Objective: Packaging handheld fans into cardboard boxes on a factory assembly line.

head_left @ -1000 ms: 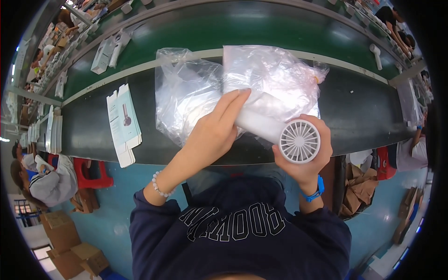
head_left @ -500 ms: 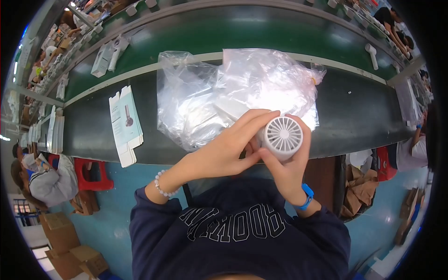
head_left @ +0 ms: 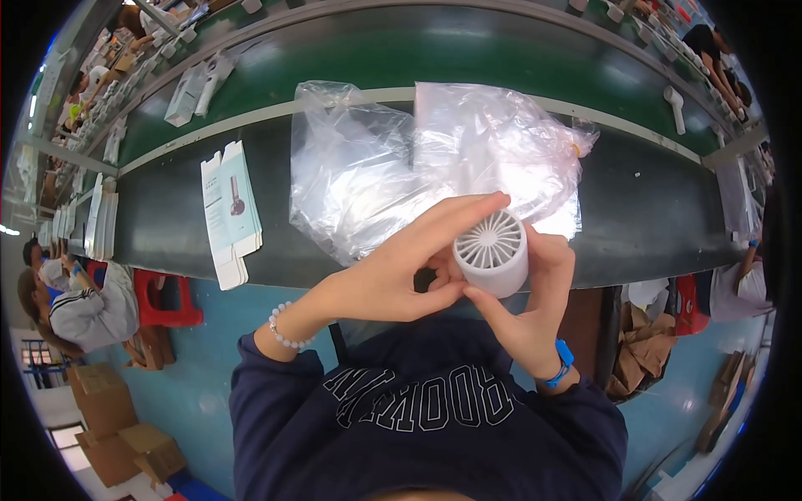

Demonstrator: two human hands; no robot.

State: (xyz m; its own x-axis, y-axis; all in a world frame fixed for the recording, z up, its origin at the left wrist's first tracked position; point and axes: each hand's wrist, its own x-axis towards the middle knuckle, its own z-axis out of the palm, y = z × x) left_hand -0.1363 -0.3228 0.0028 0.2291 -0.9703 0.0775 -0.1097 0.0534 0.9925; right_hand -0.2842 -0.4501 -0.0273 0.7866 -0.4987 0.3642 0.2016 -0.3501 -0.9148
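Observation:
Between my hands, above the near edge of the dark work table, is a white handheld fan [head_left: 491, 252], its round spoked grille facing up and tilted toward the far left. My left hand [head_left: 415, 265] is curled against the fan's left side, forefinger along the top rim and thumb near the lower left. My right hand [head_left: 535, 305] holds it from the right, thumb at its lower side and bent fingers behind. The fan's handle does not show. Just beyond my hands lie crumpled clear plastic bags [head_left: 368, 175], with a pinkish bag [head_left: 510, 142] on the right.
A flattened pale printed box [head_left: 231, 209] lies left on the table. On the green conveyor belt [head_left: 376, 63] are a white box [head_left: 185, 96] and another white fan [head_left: 675, 108]. Red stools [head_left: 167, 301], seated people and a bin with brown paper [head_left: 642, 346] flank me.
The fan has shifted slightly left and tipped, so its grille turns toward the far left and more of its side shows. My right hand's fingers have moved off its far rim toward the right.

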